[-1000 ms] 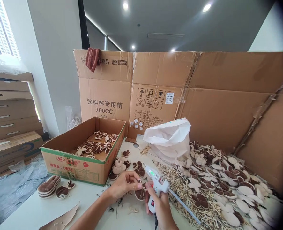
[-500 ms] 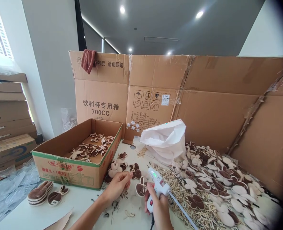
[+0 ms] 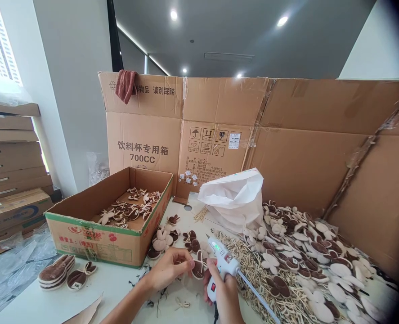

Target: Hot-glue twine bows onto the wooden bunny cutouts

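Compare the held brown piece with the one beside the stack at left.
The held piece is between the left hand and right hand, ears up; the lying piece rests on the table, ears toward upper right. The lying piece shows a white label; the held piece shows none. Both have brown faces, pale edges and pale bows.

White table (image 3: 111, 279) | left: cardboard box (image 3: 94, 245) (green-edged) | middle: white bag (image 3: 231, 202) | right: heaped brown-and-cream pieces (image 3: 297, 252)
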Available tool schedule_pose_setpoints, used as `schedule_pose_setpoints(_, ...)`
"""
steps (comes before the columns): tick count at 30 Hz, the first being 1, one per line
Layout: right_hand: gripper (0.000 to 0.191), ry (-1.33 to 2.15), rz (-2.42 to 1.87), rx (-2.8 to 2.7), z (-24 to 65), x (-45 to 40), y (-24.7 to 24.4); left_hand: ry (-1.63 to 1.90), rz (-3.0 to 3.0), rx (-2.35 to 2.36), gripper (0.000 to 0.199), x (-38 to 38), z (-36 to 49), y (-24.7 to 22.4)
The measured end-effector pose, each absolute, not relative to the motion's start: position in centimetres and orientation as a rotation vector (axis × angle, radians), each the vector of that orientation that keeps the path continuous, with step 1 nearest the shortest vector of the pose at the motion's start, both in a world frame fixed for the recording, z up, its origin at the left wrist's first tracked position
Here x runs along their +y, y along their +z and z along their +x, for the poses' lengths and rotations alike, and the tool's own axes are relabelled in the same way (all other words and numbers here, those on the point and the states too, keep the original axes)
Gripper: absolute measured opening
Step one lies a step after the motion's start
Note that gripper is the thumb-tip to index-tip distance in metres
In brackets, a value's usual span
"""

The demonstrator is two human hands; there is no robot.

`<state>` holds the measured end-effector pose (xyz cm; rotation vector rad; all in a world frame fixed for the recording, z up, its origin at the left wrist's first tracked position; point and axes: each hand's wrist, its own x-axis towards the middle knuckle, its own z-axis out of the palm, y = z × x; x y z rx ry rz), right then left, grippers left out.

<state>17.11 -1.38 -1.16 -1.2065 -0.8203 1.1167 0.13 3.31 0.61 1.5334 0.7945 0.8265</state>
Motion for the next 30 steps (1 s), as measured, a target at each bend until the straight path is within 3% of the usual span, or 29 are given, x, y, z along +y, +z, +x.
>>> schedule_pose_setpoints(12,0.063,1.189,-1.212,-0.93,17.6,-0.7,-2.6,0.819,1.531,0.801,0.022,4.1,-0.2,-0.9)
schedule_pose_setpoints(23,0.064,1.216,-1.221,-0.883,17.5,-0.4,-3.1,0.982,1.583,1.002,0.026,4.5,-0.8,0.3)
schedule_pose_setpoints(27,0.066,1.184,-1.247,-0.822,17.6,-0.1,-2.9,1.016,1.857,1.181,0.037,4.9,-1.6,0.2)
schedule_pose_setpoints(30,0.067,1.171,-1.271,-0.796,17.6,0.0,-2.9,0.925,2.074,1.3,0.031,4.8,-2.4,0.2)
